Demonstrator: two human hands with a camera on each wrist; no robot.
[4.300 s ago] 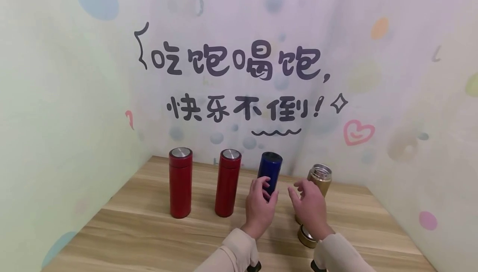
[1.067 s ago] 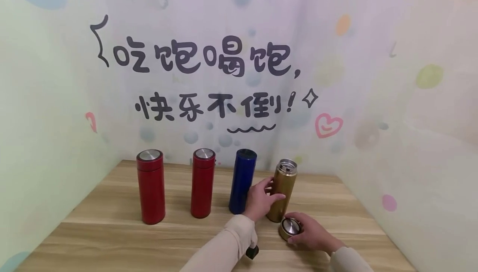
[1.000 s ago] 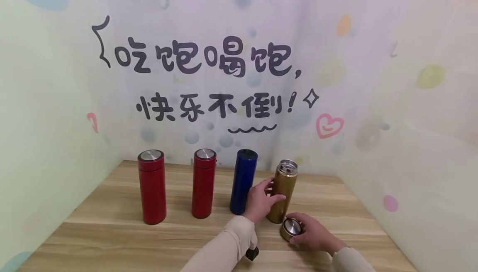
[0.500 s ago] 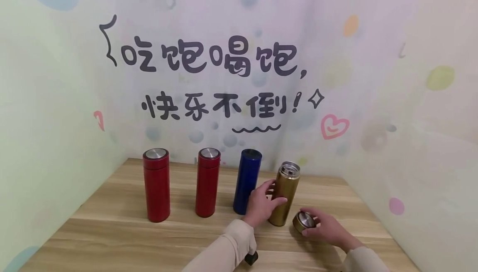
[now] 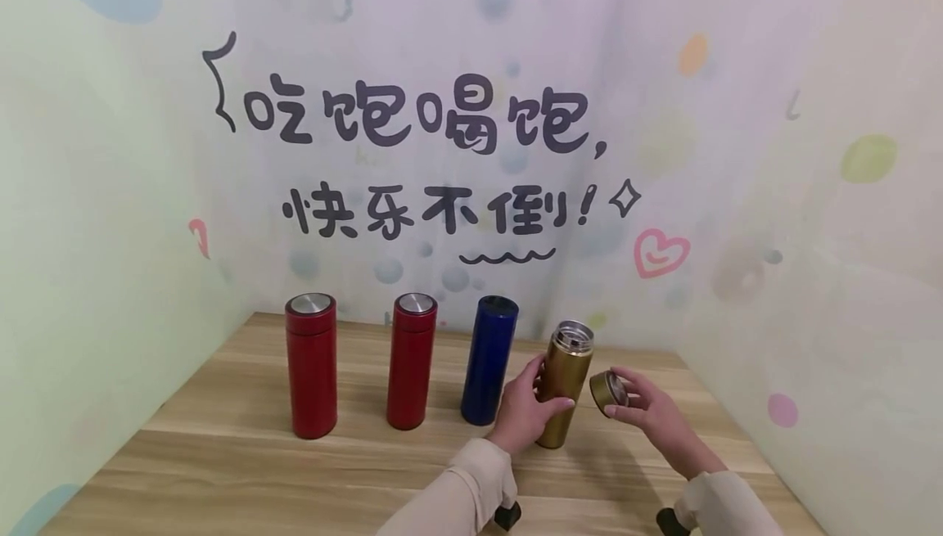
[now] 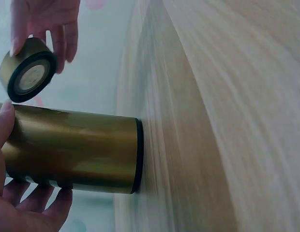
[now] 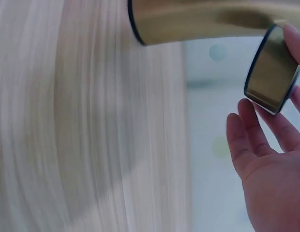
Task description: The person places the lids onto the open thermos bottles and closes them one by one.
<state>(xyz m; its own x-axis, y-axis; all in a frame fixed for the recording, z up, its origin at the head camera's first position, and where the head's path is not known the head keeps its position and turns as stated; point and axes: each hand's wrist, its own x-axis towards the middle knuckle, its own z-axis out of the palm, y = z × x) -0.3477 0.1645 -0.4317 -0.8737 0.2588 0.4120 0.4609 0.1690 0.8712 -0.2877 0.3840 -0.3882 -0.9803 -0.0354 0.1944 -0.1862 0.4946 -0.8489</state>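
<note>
My left hand [image 5: 529, 412] grips the body of an uncapped gold thermos [image 5: 566, 380], thumb in front and fingers behind. The thermos stands upright on the table, its bare steel mouth [image 5: 574, 335] facing up. Just right of it, my right hand [image 5: 659, 417] pinches the gold lid [image 5: 609, 393] in the air, tilted, between thumb and fingers. In the left wrist view the dark-rimmed underside of the lid [image 6: 32, 78] shows beside the thermos body [image 6: 75, 150]. The right wrist view has the lid [image 7: 272, 70] overlapping the thermos edge.
A blue thermos [image 5: 489, 360] stands just left of the gold one. Two red thermoses with steel-topped lids, one at far left [image 5: 312, 372] and one nearer [image 5: 410, 368], complete the row. All rest on a wooden table [image 5: 295, 479] before a printed backdrop [image 5: 471, 45].
My right hand has taken the lid from the table and raised it to the right of the gold thermos. Earlier my left hand moved from the blue thermos to the gold one.
</note>
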